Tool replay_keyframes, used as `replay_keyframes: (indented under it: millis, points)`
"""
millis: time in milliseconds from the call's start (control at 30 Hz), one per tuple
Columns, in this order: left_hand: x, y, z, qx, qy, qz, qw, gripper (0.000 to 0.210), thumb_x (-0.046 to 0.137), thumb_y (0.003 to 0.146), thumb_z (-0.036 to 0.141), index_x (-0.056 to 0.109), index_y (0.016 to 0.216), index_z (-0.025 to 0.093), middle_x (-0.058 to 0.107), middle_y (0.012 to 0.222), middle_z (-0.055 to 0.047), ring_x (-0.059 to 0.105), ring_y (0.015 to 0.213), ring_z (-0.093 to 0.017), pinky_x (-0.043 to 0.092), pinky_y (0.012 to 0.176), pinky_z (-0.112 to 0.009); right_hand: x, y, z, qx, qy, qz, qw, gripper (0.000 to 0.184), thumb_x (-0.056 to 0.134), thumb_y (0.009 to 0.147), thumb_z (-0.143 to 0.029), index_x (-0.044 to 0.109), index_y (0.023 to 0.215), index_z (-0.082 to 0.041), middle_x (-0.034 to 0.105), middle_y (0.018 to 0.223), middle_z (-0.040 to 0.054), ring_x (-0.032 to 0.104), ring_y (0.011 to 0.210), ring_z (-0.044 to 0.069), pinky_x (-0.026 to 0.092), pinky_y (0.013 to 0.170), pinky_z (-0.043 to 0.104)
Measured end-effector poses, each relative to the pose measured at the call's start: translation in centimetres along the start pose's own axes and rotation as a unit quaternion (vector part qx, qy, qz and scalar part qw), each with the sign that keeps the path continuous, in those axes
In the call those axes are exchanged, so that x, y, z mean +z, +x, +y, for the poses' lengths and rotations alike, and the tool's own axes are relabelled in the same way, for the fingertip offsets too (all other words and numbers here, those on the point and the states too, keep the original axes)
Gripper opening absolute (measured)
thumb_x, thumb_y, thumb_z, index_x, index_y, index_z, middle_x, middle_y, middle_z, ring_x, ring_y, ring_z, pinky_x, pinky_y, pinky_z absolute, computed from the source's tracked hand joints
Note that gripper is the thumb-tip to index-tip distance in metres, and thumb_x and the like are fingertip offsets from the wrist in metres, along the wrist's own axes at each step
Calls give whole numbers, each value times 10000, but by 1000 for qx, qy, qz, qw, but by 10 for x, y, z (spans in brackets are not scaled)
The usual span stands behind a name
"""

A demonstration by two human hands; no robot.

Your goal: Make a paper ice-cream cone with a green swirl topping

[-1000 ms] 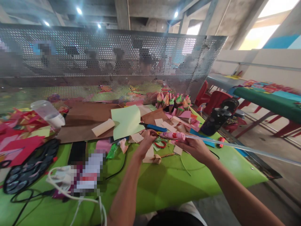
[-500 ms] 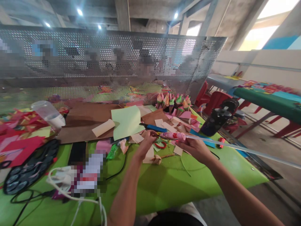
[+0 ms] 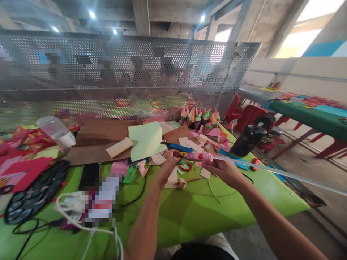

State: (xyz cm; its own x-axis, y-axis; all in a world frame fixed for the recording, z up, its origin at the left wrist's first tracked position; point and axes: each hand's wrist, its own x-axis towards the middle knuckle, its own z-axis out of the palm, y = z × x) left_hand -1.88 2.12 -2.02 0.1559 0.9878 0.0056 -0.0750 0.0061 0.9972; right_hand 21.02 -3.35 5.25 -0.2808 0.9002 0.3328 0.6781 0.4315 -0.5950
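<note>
My right hand [image 3: 223,171] is closed around a pink hot glue gun [image 3: 200,156]. A long clear glue stick [image 3: 260,166] runs out of its back end toward the right edge of the view. Close to the gun's front end, the fingers of my left hand [image 3: 171,164] are pinched together; what they hold is too small and hidden to name. Red-handled scissors [image 3: 185,166] lie just below the gun. Paper scraps [image 3: 205,173] and a small rolled paper piece [image 3: 181,183] rest on the green table cover near both hands.
Paper ice-cream cones [image 3: 199,117] stand at the back, before a perforated metal screen [image 3: 135,77]. Left are brown paper [image 3: 94,139], a light green sheet [image 3: 145,139], a plastic cup [image 3: 55,131], cables and a black sandal [image 3: 38,191]. A dark bottle [image 3: 248,139] stands right.
The glue gun and my right hand have shifted very slightly to the left. My left hand stays almost in place.
</note>
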Motion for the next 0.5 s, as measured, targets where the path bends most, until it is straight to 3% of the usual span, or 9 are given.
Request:
replay_keyframes:
  millis: [300, 500]
  points:
    - [4, -10, 17, -17, 28, -28, 999, 190, 603, 814, 281, 579, 986, 202, 558, 972, -21, 519, 969, -190, 416, 873, -292, 2, 1, -3, 5, 23, -7, 1000, 461, 565, 904, -620, 554, 701, -207, 508, 668, -5, 458, 628, 155, 351, 563, 268]
    - [6, -10, 23, -34, 31, -17, 999, 211, 593, 764, 226, 554, 971, 200, 566, 964, -32, 522, 944, -184, 427, 851, -279, 2, -1, 2, 17, 31, -2, 999, 438, 577, 902, -601, 574, 714, -206, 526, 682, -1, 473, 635, 159, 378, 582, 272]
